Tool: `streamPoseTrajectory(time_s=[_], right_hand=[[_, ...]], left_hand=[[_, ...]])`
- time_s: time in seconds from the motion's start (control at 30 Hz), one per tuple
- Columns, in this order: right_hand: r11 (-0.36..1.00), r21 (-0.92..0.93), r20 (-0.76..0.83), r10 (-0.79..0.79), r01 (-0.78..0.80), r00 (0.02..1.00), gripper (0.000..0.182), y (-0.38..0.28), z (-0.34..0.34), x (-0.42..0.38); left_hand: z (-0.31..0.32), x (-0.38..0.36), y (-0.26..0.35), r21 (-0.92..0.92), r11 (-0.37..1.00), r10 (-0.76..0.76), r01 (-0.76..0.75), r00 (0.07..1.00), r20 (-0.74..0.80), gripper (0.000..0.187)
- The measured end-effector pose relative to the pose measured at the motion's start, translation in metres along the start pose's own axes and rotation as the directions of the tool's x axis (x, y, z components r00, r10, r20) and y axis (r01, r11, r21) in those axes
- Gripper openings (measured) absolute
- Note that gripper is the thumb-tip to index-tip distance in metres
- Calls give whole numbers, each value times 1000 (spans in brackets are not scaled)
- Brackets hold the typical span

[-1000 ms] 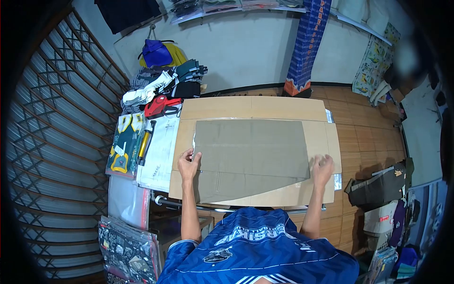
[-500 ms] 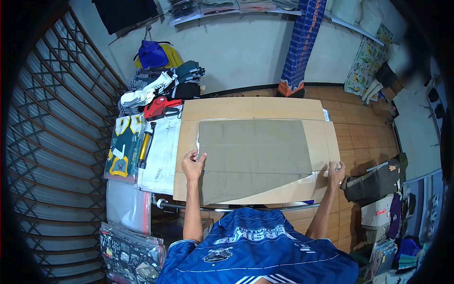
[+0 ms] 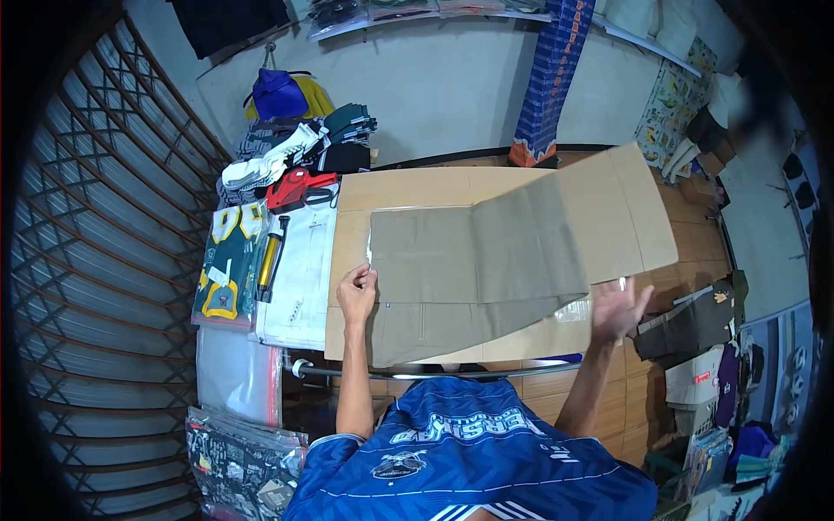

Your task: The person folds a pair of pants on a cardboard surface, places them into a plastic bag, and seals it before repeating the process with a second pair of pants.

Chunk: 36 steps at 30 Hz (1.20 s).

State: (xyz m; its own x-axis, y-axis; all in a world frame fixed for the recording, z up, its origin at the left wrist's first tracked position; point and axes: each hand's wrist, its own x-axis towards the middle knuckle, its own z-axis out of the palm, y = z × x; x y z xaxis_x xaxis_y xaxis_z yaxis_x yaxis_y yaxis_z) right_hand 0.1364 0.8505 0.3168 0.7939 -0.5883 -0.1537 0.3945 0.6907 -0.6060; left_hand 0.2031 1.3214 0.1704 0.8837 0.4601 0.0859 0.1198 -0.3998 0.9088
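Here's our right hand [image 3: 618, 311], blurred, fingers spread, by the lower edge of the raised cardboard flap [image 3: 630, 208]; contact we can't make out. Our left hand [image 3: 355, 293] has fingertips bunched at the brown cloth [image 3: 426, 256], perhaps steadying its left edge; any pinch is unclear. Between and beyond our hands, that cloth slopes up rightward, seemingly propped by the flap. Past our left, clothes [image 3: 261, 173] sit piled.
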Motion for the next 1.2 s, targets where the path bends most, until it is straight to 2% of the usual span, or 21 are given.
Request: streamPoseTrajectory(time_s=[0.03,0.1,0.13,0.17,0.2,0.23,0.27,0.33,0.4,0.43,0.53,0.57,0.6,0.67,0.77,0.8,0.9,1.0,1.07,1.1,1.2], right_hand=[[945,237,517,73,-225,853,87,28,-39,26],[960,71,518,196,-270,833,85,66,-43,16],[978,-114,323,204,-177,924,81,82,-28,-6],[935,-317,113,204,-159,973,78,98,-11,-30],[928,-338,242,249,-159,938,73,117,-17,-34],[895,-435,356,269,-96,895,72,123,9,-54],[855,-518,462,298,-18,835,71,128,35,-76],[743,-647,583,339,169,738,61,150,38,-86],[622,-730,611,407,284,679,55,172,43,-101],[553,-759,618,442,344,650,52,180,45,-107],[388,-687,727,346,615,593,55,197,50,-115],[322,-653,757,295,685,583,63,196,52,-116],[294,-640,768,270,710,581,63,197,54,-114],[231,-617,786,217,752,578,65,195,56,-109],[122,-631,775,129,766,618,65,183,58,-105],[85,-637,770,98,766,630,65,179,58,-103],[206,-703,693,-16,681,721,61,181,36,-94],[252,-816,519,-78,520,851,47,163,21,-90],[383,-835,385,-106,395,917,35,159,1,-82],[448,-832,312,-113,329,943,31,157,-11,-77],[481,-865,168,9,143,986,34,146,-51,-65]], left_hand=[[-3,0,1,-17,1000,9,-9,1000,12,33],[-6,0,-4,-53,998,35,-34,999,26,28],[-5,2,-13,-72,996,54,-52,998,29,26],[-5,4,-17,-91,993,74,-71,997,30,25],[-9,4,-15,-105,991,83,-78,996,42,24],[-11,4,-13,-120,989,91,-83,994,56,23],[-13,3,-12,-136,987,99,-88,993,70,22],[-13,5,-17,-116,986,126,-119,990,58,22],[-18,6,-19,-81,985,160,-155,986,57,24],[-16,13,-33,43,959,281,-282,959,25,30],[-11,11,-36,63,915,403,-398,907,-122,37],[-18,8,-29,22,969,245,-244,970,-11,38],[-22,11,-29,81,989,122,-128,990,68,38],[-17,11,-28,-22,991,130,-129,991,39,36],[-22,-2,10,52,995,81,-86,992,100,35],[-19,-3,13,91,991,89,-95,993,74,35],[-11,-5,15,186,973,133,-137,991,32,33],[-7,-2,10,242,960,146,-144,989,8,33],[-9,0,11,234,966,108,-109,994,16,32],[-10,1,11,231,969,89,-91,996,21,31],[-12,3,7,172,982,78,-81,997,21,30]])
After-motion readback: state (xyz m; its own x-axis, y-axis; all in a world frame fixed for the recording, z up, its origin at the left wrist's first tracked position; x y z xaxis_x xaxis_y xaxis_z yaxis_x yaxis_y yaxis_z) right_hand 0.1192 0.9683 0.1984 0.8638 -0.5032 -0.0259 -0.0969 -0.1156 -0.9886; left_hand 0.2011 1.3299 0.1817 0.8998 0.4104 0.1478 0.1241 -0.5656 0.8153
